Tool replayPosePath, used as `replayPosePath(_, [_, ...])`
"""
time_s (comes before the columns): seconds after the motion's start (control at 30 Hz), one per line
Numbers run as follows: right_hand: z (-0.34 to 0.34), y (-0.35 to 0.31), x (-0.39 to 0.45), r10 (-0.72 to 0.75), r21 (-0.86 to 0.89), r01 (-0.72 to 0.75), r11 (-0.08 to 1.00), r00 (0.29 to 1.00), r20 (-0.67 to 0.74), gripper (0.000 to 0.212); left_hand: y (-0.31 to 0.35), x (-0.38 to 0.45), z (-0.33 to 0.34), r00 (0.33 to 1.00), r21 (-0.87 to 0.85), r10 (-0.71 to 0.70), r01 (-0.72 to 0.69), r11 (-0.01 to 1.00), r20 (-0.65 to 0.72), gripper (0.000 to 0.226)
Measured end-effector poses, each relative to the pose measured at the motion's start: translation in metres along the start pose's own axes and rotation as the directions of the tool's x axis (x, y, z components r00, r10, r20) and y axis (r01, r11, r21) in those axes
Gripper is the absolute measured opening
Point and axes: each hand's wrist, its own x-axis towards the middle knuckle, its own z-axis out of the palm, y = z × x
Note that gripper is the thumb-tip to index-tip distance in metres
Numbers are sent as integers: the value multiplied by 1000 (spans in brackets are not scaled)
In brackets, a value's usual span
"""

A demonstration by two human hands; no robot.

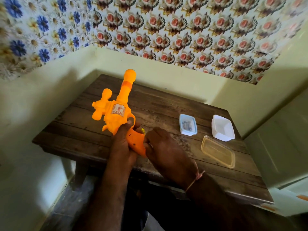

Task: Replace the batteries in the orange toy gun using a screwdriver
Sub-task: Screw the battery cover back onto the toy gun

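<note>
Both hands, left [122,144] and right [164,147], grip orange toy gun [116,112] above table's [80,130] near edge.

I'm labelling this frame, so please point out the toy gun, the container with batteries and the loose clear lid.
toy gun [116,112]: head view, on its sticker body.
battery container [188,125]: head view, on its inside floor.
clear lid [217,151]: head view, on its flat middle.
</note>
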Motion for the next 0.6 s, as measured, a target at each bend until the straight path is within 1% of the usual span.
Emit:
replayPosePath(0.07, [2,-9,6,-45,-1,45,999,999,28,16,-1,0,-3,1000,48,-1,2,999,-8,65])
replayPosePath(0.13, [5,-10,6,-81,15,81,997,995,51,12,-1,-2,-3,1000,67,9,-7,998,-17,71])
replayPosePath(0.17, [5,-10,6,-84,8,84,996,994,69,11,-2,-2,-2,1000,67,27,-25,997,-14,70])
replayPosePath(0.27, [1,-11,8,-38,-43,45,998,987,153,9,-4,-3,0,996,71,90,-90,993,5,49])
replayPosePath(0.33, [-3,-13,14,-53,-101,73,992,981,188,11,-6,-5,2,993,75,119,-121,990,23,33])
replayPosePath(0.43, [-6,-15,21,-99,-143,137,980,965,244,13,-5,-12,8,982,108,187,-185,977,-11,9])
replayPosePath(0.53, [-4,-16,23,-104,-189,154,970,963,250,15,-1,-21,18,970,154,240,-232,960,-33,10])
replayPosePath(0.6, [1,-14,23,-113,-199,163,966,964,242,17,1,-24,21,967,171,248,-236,957,-55,19])
